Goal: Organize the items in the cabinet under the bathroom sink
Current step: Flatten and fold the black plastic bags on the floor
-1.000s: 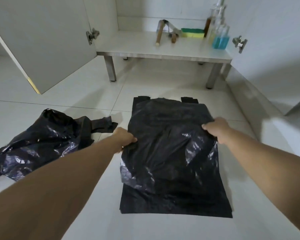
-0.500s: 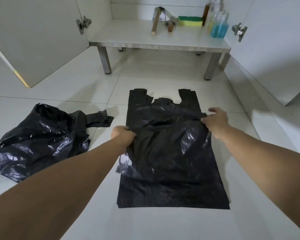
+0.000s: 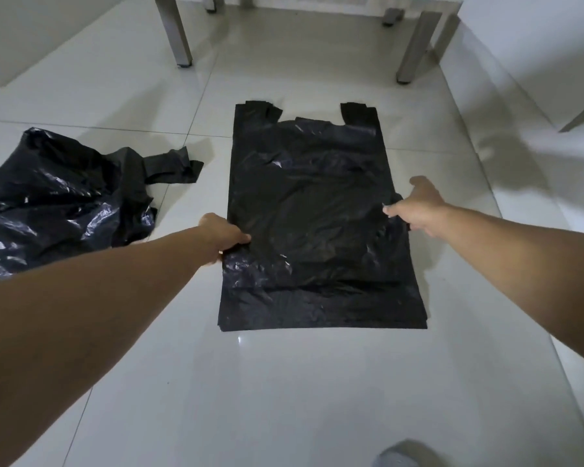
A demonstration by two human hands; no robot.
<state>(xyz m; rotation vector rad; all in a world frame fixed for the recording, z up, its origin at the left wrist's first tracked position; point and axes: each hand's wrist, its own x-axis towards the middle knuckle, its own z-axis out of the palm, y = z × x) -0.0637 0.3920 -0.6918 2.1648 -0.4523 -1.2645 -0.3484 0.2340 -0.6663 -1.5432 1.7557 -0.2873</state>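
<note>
crumpled black bag on floor at 9 o'clock, left hand pinching left edge of flat black bag at center, handles toward 12, right hand gripping its right edge at 3, cabinet legs at 12

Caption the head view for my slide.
Both hands, left and right, pinch a flat black bag on the tiled floor.

1. A glossy white tiled floor fills the frame.
2. A flattened black plastic bag lies at centre frame, handles toward the top (more black sheets show stacked beneath its lower edge).
3. A crumpled black bag lies at left.
4. Metal legs stand at the top.
</note>
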